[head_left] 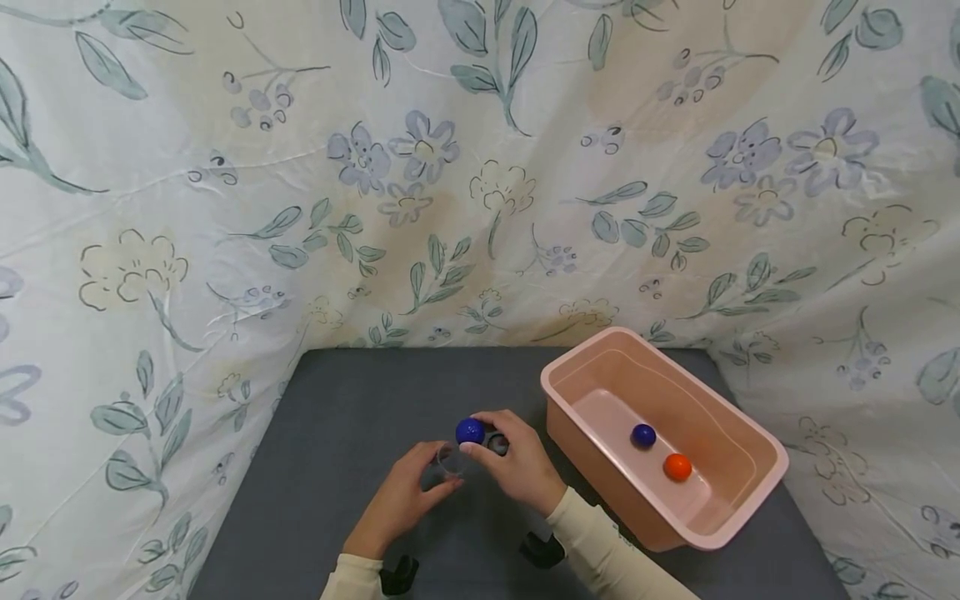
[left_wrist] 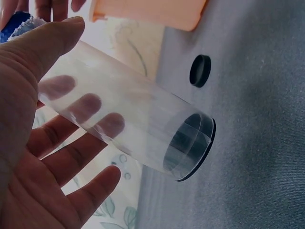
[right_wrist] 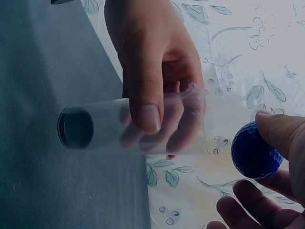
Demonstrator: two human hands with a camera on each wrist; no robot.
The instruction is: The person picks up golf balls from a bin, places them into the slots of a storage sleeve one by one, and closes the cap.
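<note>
L hand (head_left: 401,500) comes in from the bottom edge, forearm angled up and to the right, cream sleeve at the wrist. Its thumb and fingers wrap round a clear tube (head_left: 451,459) that stands on the grey table (head_left: 337,433) w/ its mouth up. In the left wrist view the thumb lies along the near side of the tube (left_wrist: 128,119), the fingers (left_wrist: 90,102) show through the clear wall behind it, and the tube's dark base sits on the table. The right wrist view shows the same grip from the other side: thumb across the front of the tube (right_wrist: 133,126), fingers curled behind.

R hand (head_left: 517,462) reaches in from the lower right, wrist bent inward, back of the hand up. Its thumb and fingertips pinch a blue ball (head_left: 470,431), held just above and beside the tube's open mouth. In the right wrist view the ball (right_wrist: 255,150) sits just past the tube's rim, not inside it.

A small black cap (left_wrist: 200,70) lies on the table near the tube's base. To the right stands a pink tub (head_left: 750,433), near the R forearm; inside it lie a second blue ball (head_left: 642,435) and an orange ball (head_left: 677,467), close together but apart. Floral cloth (head_left: 225,208) hangs behind and at the sides.
</note>
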